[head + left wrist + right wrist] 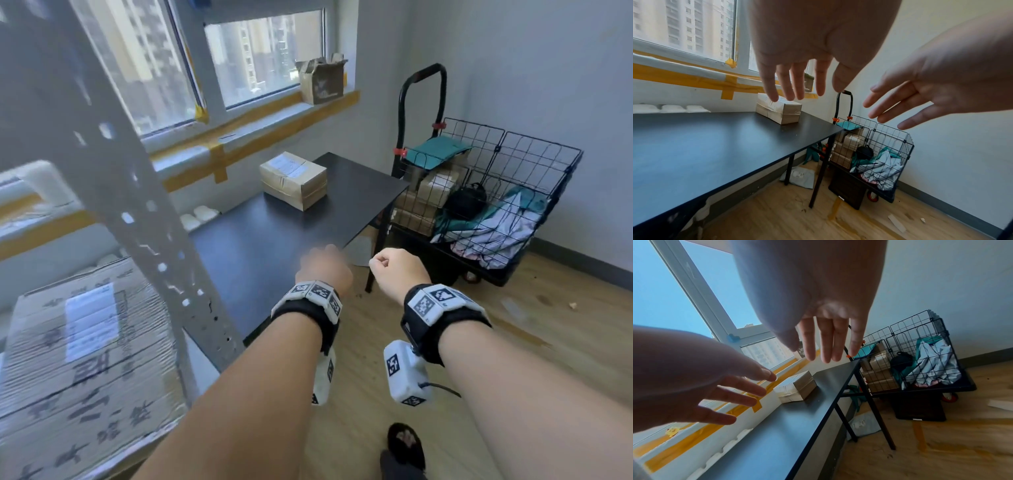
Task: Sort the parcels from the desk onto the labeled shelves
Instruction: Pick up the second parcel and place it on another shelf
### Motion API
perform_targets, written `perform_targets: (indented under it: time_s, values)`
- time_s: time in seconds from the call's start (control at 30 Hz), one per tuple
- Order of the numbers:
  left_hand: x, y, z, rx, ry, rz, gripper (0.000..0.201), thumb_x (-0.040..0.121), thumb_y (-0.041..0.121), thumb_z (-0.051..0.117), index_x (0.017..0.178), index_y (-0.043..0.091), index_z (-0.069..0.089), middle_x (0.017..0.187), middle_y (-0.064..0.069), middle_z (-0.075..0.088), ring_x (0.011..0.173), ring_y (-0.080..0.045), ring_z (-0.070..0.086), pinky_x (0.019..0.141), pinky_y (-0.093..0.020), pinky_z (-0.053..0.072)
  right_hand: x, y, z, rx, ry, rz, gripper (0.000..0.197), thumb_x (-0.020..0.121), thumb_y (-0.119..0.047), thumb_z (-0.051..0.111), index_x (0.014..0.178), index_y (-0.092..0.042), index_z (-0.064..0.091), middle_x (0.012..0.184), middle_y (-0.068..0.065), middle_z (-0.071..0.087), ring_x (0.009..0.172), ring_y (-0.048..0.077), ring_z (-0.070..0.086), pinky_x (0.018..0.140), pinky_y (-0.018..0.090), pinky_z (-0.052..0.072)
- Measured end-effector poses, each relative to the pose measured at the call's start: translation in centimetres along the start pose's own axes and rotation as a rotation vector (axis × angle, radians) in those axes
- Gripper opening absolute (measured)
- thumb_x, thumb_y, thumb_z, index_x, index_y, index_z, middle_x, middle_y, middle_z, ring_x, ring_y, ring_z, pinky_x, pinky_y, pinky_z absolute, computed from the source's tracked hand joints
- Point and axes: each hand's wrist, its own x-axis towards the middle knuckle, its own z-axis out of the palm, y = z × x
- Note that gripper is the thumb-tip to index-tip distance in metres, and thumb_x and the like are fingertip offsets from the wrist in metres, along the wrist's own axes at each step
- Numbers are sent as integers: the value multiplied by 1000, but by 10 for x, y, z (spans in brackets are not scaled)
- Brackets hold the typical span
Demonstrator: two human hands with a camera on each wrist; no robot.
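At far left a big carton [85, 346] sits on the shelf behind the grey upright [137, 205]. On the black desk [260, 246], near the window side, one taped parcel [294, 180] lies flat, its long axis running toward the wire cart [496, 192] beyond the far edge. My left hand [809, 48] and right hand [813, 293] hover empty, fingers loosely extended, short of the parcel.

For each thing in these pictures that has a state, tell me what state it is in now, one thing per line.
Left hand: open, fingers spread, holds nothing.
Right hand: open, fingers straight, holds nothing.
Parcel: taped shut, flat on the desk, untouched.
Box on the sill: flaps open.
Wire cart: holds boxes and bags.
Large carton: closed, on the shelf.
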Motion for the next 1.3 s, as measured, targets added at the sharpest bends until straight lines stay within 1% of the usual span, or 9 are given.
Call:
perform_targets:
  time_s: [0.13,0.23,0.4,0.67,0.8,1.0,1.1,1.23,1.3]
  values:
    - [67,42,6,-19,27,-37,39,98,25,38,135,17,47,138,-11,46,130,-31,41,100,-44,41,79,16,-19,6,-20,-45,26,96,-29,47,94,-16,69,96,7,71,89,28,62,75,33,51]
    - [114,76,8,-43,38,-76,38,98,25,39,135,17,47,138,-11,47,128,-30,42,99,-44,43,135,25,-40,-5,-72,-82,27,97,-30,47,98,-16,71,102,7,72,97,30,64,86,39,55]
    - [181,106,4,-137,52,-186,40,98,26,39,137,17,46,139,-12,45,130,-31,40,101,-44,40,226,37,-74,-17,-120,-148,29,98,-28,47,108,-15,72,111,8,72,106,31,62,90,36,51]
    - [267,77,-2,-195,89,-382,43,98,28,41,139,19,46,142,-12,44,131,-32,41,102,-41,41,336,22,-50,-61,-258,-207,29,99,-28,49,114,-15,70,114,8,72,107,29,63,94,35,51]
    - [321,59,-10,-189,100,-439,41,96,28,42,136,17,48,139,-14,46,129,-34,43,101,-41,42,391,-9,-23,-82,-302,-245,28,98,-29,50,114,-18,70,114,6,72,99,25,61,88,32,49]
    - [411,20,-44,-200,154,-538,41,96,24,41,136,15,47,139,-12,48,129,-32,43,98,-41,43,482,-69,6,-132,-332,-323,28,98,-29,51,115,-17,70,115,5,72,107,27,65,89,32,50]
    - [448,-3,-61,-205,170,-586,43,97,25,42,138,14,43,140,-13,46,129,-32,43,98,-42,42,514,-93,23,-139,-343,-343,29,98,-30,51,117,-18,69,117,5,72,109,27,64,89,32,50]
    - [478,-20,-64,-235,149,-673,41,96,24,45,135,10,41,136,-14,47,124,-32,46,88,-38,42,545,-107,46,-161,-412,-340,31,98,-31,50,121,-18,67,120,5,71,110,26,64,92,33,51]
    - [490,-26,-61,-264,134,-718,44,96,26,46,136,9,40,137,-15,46,124,-32,47,89,-38,43,559,-113,54,-178,-435,-341,31,99,-31,51,122,-18,67,121,5,71,111,26,64,94,34,51]
